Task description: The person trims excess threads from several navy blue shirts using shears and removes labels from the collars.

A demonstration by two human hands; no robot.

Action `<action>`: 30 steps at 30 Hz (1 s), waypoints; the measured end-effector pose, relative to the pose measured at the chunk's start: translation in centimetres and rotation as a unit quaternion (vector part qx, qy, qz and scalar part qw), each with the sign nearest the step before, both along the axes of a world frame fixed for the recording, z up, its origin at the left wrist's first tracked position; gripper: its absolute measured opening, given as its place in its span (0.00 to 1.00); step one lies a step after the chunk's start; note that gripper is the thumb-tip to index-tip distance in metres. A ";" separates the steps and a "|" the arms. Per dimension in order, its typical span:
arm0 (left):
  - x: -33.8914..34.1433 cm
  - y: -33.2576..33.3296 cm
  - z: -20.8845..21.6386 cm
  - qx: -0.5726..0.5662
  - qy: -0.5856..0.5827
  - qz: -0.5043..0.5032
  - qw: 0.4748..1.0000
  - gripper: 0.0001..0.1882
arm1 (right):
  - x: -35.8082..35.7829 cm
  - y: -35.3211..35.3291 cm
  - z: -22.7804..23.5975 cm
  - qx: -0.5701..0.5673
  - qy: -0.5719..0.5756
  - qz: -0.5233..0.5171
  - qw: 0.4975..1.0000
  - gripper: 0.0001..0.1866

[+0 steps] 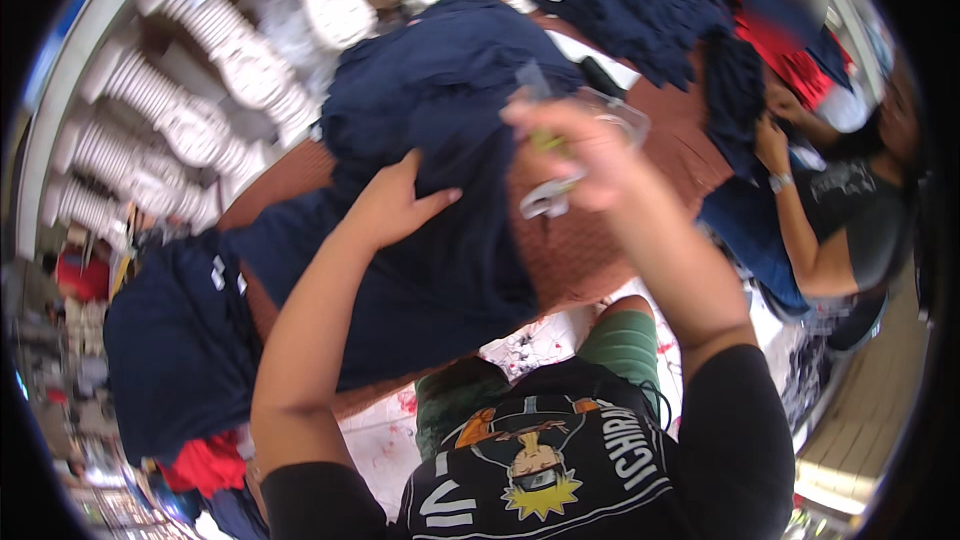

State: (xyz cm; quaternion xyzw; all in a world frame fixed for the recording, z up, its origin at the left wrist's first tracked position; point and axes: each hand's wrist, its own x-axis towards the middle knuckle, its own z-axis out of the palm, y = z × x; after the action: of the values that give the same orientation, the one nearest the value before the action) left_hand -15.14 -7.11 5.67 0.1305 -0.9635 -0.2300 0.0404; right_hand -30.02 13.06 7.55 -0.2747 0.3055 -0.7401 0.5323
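Dark navy cloth garments [430,270] lie spread across the table in front of me. My left hand [392,208] rests on them, thumb and fingers apart, gripping nothing visible. Smeared by motion, my right hand [592,155] is raised over the right edge of the cloth. Its fingers are closed around a small yellow tool [548,140], too blurred to name its kind. A whitish looped piece [550,198] shows just below that hand; whether it belongs to the tool I cannot tell.
The table has a brown patterned cover [580,250]. Stacked white machine-like units [240,50] line the far left. More navy garments [640,5] are heaped at the back. On the right, a co-worker's hands [775,130] handle dark cloth. Navy cloth [175,340] hangs at left.
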 end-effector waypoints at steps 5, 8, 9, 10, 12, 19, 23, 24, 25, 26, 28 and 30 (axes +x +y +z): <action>2.7 -2.6 7.1 -0.027 -0.085 -0.063 0.994 0.27 | -3.2 3.9 8.9 -0.125 0.129 -0.129 0.975 0.14; 4.4 -6.9 8.7 -0.200 -0.155 0.010 0.967 0.36 | -8.0 2.1 10.0 -0.061 0.146 -0.249 0.955 0.13; 3.8 -6.4 10.2 -0.254 -0.199 0.026 0.946 0.36 | -11.4 1.2 9.8 -0.048 0.116 -0.303 0.945 0.14; 3.5 -5.6 12.2 -0.306 -0.242 0.044 0.920 0.36 | -13.8 0.6 10.0 -0.036 0.084 -0.354 0.931 0.14; 4.8 -5.2 14.0 -0.396 -0.264 0.115 0.872 0.31 | -12.8 -0.9 11.7 -0.068 0.114 -0.358 0.924 0.14; 12.5 0.3 12.5 -0.562 -0.106 0.314 0.758 0.37 | -9.0 3.9 5.7 -0.105 0.201 -0.229 0.947 0.10; 16.0 7.5 4.5 -0.419 -0.103 0.176 0.885 0.44 | -6.1 12.5 -4.0 0.029 0.258 -0.282 0.924 0.13; 16.2 9.1 3.7 -0.339 -0.152 0.131 0.919 0.43 | -6.5 14.8 -6.7 0.059 0.257 -0.251 0.931 0.11; 16.7 9.7 2.6 -0.218 -0.149 0.044 0.963 0.41 | -7.1 17.0 -9.4 0.139 0.279 -0.226 0.923 0.12; 17.4 10.0 2.1 -0.123 -0.158 0.013 0.980 0.39 | -7.3 18.2 -11.4 0.211 0.300 -0.195 0.910 0.12; 18.1 10.4 1.8 0.069 -0.167 -0.044 0.983 0.37 | -4.8 16.9 -11.2 0.339 0.406 -0.225 0.819 0.13; 16.9 9.7 1.2 0.034 -0.045 -0.054 0.997 0.28 | -4.0 17.1 -9.2 0.415 0.475 -0.247 0.735 0.15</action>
State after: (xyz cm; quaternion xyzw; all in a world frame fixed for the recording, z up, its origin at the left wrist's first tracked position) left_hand 1.72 2.58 6.83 0.0902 -0.9617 -0.2582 -0.0202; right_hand -33.98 30.13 -1.64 -0.2571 0.8527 -0.4188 0.1773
